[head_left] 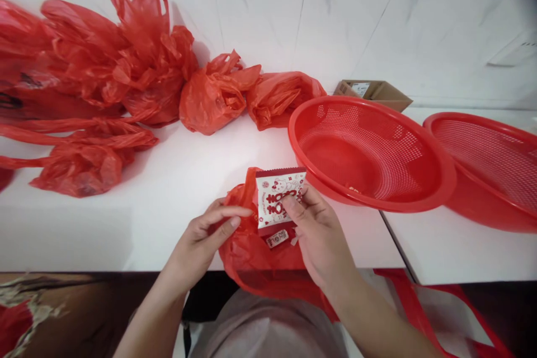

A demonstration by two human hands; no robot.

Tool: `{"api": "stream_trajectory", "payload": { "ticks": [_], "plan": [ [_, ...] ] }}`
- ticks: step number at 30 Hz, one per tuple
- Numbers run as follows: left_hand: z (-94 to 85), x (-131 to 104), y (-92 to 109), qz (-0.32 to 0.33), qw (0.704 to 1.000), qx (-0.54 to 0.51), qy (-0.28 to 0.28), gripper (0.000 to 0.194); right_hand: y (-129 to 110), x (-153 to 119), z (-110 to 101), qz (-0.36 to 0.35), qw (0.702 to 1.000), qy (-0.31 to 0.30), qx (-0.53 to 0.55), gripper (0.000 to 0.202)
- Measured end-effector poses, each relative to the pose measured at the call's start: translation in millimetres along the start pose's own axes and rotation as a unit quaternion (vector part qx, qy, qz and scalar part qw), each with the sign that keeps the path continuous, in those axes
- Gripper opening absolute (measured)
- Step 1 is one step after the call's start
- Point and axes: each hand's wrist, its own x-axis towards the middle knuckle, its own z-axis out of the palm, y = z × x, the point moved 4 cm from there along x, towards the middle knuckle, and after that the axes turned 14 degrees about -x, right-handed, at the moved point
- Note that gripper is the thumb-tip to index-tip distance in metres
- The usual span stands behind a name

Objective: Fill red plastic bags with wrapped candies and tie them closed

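Note:
My right hand (314,229) holds a small white and dark red packet (277,196) with red printed characters, thumb across its front. Below the packet lies an open red plastic bag (260,263) at the table's front edge, partly hanging over it. A small wrapped piece (277,239) with dark red print shows inside the bag. My left hand (212,232) is at the bag's left side, thumb and index finger apart and pointing toward the packet. Whether its other fingers touch the bag is hard to see.
Two red perforated baskets, one nearer (432,187) and one farther right (482,196), stand on the right. Behind them is a cardboard box (388,92). Several filled red bags (213,95) line the wall and the left side of the white table (168,207).

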Motion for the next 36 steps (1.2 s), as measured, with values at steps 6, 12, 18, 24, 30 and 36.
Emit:
{"api": "stream_trajectory", "payload": {
  "ticks": [6,12,18,24,30,36],
  "plan": [
    [30.6,2,8,0.065,0.992,0.033,-0.099,0.033,19,5,12,-0.015,1.000,0.015,-0.004,0.019],
    [26.5,7,5,0.055,0.998,0.000,-0.037,0.025,17,8,10,-0.023,0.997,-0.012,-0.074,0.025],
    [22.4,6,7,0.006,0.995,-0.055,-0.089,0.023,10,18,-5,-0.003,0.989,-0.019,-0.144,0.031],
    [17.1,7,0,-0.017,0.991,-0.113,-0.063,0.021,11,17,-9,-0.005,0.986,-0.012,-0.169,0.031],
    [12.2,9,-6,-0.015,0.985,-0.171,-0.018,0.021,10,15,-8,0.022,0.982,-0.071,-0.171,0.031],
    [11.7,9,-5,-0.018,0.988,-0.156,-0.003,0.023,15,15,-11,0.066,0.976,-0.133,-0.158,0.031]
  ]
}}
